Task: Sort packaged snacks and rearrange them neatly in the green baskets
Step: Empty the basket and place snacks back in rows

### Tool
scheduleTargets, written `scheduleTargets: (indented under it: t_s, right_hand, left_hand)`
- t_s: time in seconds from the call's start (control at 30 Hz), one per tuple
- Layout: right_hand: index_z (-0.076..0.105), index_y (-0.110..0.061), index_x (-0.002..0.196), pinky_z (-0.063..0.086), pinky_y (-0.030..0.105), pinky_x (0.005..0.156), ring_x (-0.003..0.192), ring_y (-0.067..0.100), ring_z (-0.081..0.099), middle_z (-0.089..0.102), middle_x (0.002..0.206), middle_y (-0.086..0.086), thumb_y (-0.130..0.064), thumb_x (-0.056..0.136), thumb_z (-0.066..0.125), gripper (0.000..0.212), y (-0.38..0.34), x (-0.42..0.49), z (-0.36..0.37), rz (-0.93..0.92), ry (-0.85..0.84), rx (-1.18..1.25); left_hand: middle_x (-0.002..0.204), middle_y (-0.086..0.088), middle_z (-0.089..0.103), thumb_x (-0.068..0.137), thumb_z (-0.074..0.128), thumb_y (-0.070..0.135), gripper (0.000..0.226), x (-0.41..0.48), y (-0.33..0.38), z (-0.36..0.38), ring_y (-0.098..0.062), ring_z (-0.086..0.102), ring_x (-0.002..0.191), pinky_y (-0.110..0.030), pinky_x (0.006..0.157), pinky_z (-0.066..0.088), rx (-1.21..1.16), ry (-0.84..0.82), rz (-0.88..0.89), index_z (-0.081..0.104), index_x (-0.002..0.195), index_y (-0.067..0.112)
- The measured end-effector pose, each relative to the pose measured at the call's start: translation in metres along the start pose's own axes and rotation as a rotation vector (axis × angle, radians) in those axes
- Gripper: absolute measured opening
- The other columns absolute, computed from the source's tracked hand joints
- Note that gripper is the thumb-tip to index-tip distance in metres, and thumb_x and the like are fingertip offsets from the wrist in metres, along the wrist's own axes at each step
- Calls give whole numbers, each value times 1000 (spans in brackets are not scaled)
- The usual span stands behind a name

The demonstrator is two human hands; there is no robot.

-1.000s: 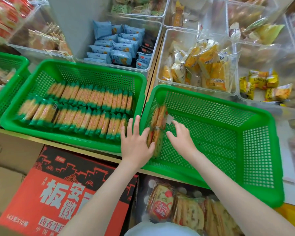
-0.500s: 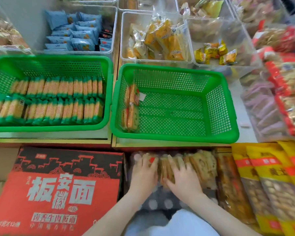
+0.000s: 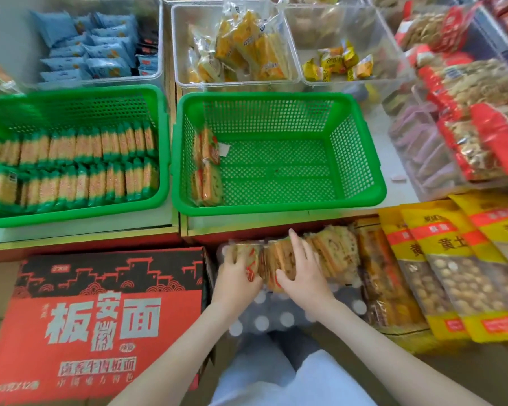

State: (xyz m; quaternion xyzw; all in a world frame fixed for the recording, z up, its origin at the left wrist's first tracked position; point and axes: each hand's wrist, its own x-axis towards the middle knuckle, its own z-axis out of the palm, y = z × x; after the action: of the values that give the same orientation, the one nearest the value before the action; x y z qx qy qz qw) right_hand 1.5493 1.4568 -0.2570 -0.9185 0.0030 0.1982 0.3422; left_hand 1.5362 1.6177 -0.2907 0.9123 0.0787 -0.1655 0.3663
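Observation:
Two green baskets stand on the shelf. The left basket (image 3: pixel 162 118) holds two full rows of green-edged cracker packs (image 3: pixel 71 165). The right basket (image 3: pixel 361 159) has only a few clear cracker packs (image 3: pixel 206 165) standing against its left wall. Below the shelf lies a pile of the same clear cracker packs (image 3: pixel 335 253). My left hand (image 3: pixel 238 276) grips a pack at the pile's left end. My right hand (image 3: pixel 302 271) presses on the packs beside it, fingers curled around them.
A red noodle carton (image 3: pixel 100 317) sits at lower left. Yellow biscuit bags (image 3: pixel 452 273) lean at lower right. Clear bins behind the baskets hold blue packets (image 3: pixel 88 51) and yellow snacks (image 3: pixel 247 51). Red-sealed snack bags (image 3: pixel 475 112) crowd the right side.
Both hands left the right basket, where they had set packs against its left wall, and dropped to the pile below the shelf. They now close around more packs there.

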Motion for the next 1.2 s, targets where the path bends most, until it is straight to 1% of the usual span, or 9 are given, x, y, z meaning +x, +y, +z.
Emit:
scheduleTargets:
  t_s: [0.13, 0.27, 0.37, 0.47, 0.53, 0.7, 0.87, 1.0, 1.2]
  right_hand:
    - [13, -44, 148, 28, 30, 110, 136, 5, 29, 30, 147, -10, -26, 87, 70, 85, -28, -10, -24, 12, -133, 516]
    - [37, -34, 137, 53, 46, 91, 115, 25, 59, 53, 133, 10, -24, 78, 72, 69, -68, 5, -43, 83, -409, 1051]
    - [43, -20, 133, 55, 41, 74, 96, 30, 66, 62, 112, 17, -16, 80, 70, 59, -100, 37, -53, 53, -455, 1159]
    - [47, -4, 117, 55, 33, 59, 72, 23, 64, 60, 88, 16, -11, 89, 65, 34, -125, 82, -63, -5, -399, 1100]
    - [46, -7, 112, 52, 29, 55, 63, 18, 62, 57, 80, 11, -13, 91, 63, 28, -136, 114, -67, 2, -373, 1034]
    - [30, -15, 131, 52, 43, 85, 98, 25, 62, 55, 112, 10, -22, 83, 75, 66, -138, 184, -51, 149, -295, 692]
    - [18, -13, 144, 43, 33, 88, 112, 26, 52, 48, 133, 13, -28, 83, 75, 85, -131, 214, -12, 183, -358, 341]
    - [3, -14, 150, 39, 35, 98, 125, 28, 45, 40, 144, 13, -40, 87, 67, 94, -123, 222, 13, 206, -531, 172]
    - [3, -31, 149, 54, 43, 87, 102, 25, 61, 56, 122, 8, -37, 85, 63, 87, -111, 238, -9, 294, -639, 139]
  left_hand:
    - [138, 13, 41, 85, 66, 26, 53, -32, 15, -40, 1, 42, 123, -19, 100, 39, -380, 109, 103, 46, 133, 34]
    - [131, 11, 54, 80, 66, 43, 55, -32, 38, -78, -10, 56, 118, -38, 98, 50, -740, 132, 163, 49, 130, 30]
    - [129, 8, 59, 82, 64, 53, 52, -4, 54, -100, -12, 59, 116, -44, 94, 52, -751, 107, 218, 53, 127, 31]
    - [130, 10, 60, 81, 56, 63, 55, 32, 59, -124, -5, 54, 121, -37, 102, 46, -703, 29, 191, 54, 129, 37]
    - [145, 7, 47, 87, 43, 66, 59, 56, 54, -138, -5, 31, 140, -38, 115, 27, -451, 66, 184, 48, 137, 36]
    - [163, -7, -1, 98, 29, 59, 70, 99, 9, -154, -20, -12, 148, -43, 117, -11, 361, 221, -23, 14, 155, 22]
    - [161, -7, -14, 95, 26, 63, 77, 117, -8, -145, -20, -19, 147, -49, 118, -10, 633, 152, -11, 2, 155, 23]
    - [163, -1, 0, 93, 23, 61, 72, 123, -13, -140, -20, -12, 148, -51, 118, -8, 666, 217, 47, 13, 155, 26]
    - [163, 1, 1, 91, 28, 57, 71, 126, -13, -139, -20, -12, 148, -52, 118, -6, 647, 226, 40, 13, 154, 29]
